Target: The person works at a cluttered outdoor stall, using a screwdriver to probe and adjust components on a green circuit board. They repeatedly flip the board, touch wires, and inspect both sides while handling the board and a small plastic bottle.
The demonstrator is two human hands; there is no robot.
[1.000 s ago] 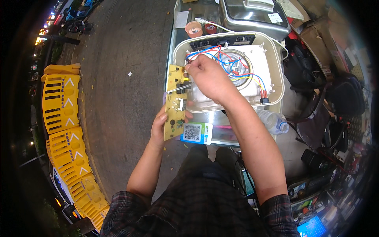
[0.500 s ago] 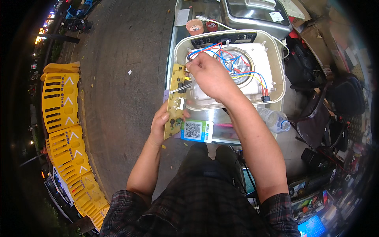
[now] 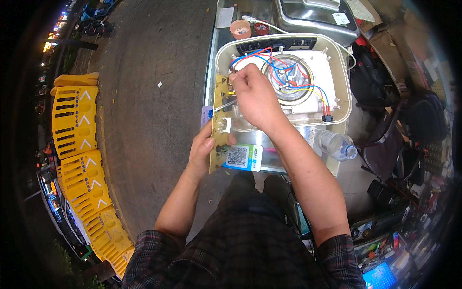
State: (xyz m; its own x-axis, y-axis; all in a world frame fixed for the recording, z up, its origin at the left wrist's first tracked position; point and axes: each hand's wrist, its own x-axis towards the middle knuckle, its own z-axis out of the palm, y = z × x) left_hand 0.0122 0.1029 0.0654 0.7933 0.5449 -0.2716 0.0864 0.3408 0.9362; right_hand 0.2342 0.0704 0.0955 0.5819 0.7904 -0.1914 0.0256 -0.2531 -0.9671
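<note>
A yellow circuit board stands tilted along the left side of an open white appliance housing, which holds red, blue and yellow wires over a round metal part. My left hand grips the board's lower part, fingers partly hidden behind it. My right hand is closed in a pinch at the board's upper end, where wires meet it; what its fingertips hold is hidden. A thin pale rod-like piece crosses the board below that hand.
A steel lidded appliance, pink cup and red cup sit behind on the glass counter. A plastic bottle and printed card lie in front. Yellow barriers line the pavement; chairs stand right.
The board, housing and counter items appear slightly higher and further right in view. The board looks a little more edge-on. Both hands keep their grips.
</note>
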